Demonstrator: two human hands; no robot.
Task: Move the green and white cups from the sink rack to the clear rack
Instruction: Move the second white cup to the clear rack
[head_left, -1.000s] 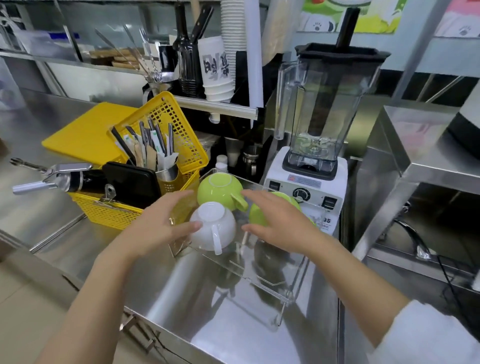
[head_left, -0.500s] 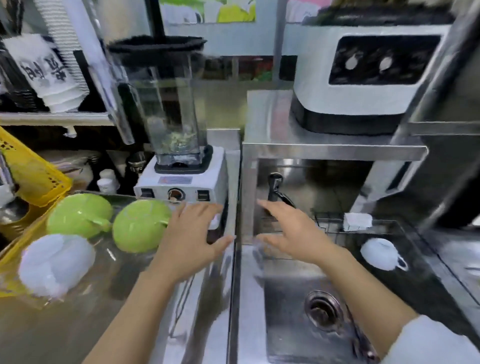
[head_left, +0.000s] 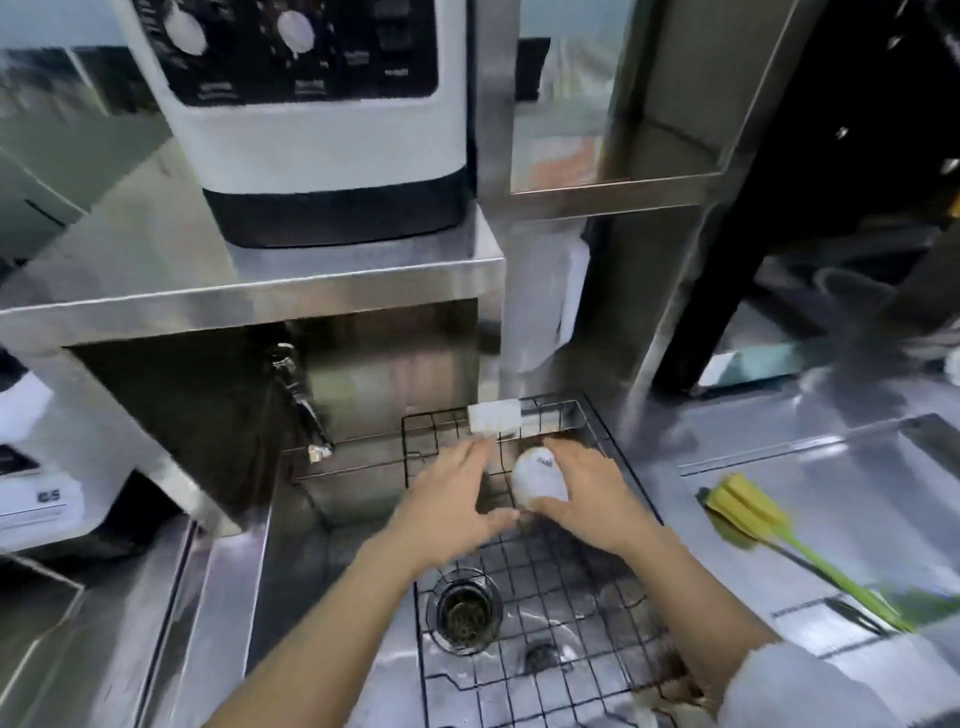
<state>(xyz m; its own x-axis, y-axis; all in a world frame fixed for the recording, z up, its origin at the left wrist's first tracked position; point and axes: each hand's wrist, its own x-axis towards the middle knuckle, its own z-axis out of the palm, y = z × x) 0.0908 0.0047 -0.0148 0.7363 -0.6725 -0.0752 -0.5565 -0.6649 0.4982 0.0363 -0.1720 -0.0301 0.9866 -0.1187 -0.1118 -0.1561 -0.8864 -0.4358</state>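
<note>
Two hands, left (head_left: 451, 506) open, right (head_left: 589, 496) gripping one white cup (head_left: 537, 477) on the sink rack (head_left: 566, 582).

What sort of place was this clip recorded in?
Most likely a drinks shop or cafe back counter, not a home kitchen. The steel sink sits among all-steel worktops, a black wire rack over it holds a white cup, and a white countertop machine stands on the shelf above.
</note>
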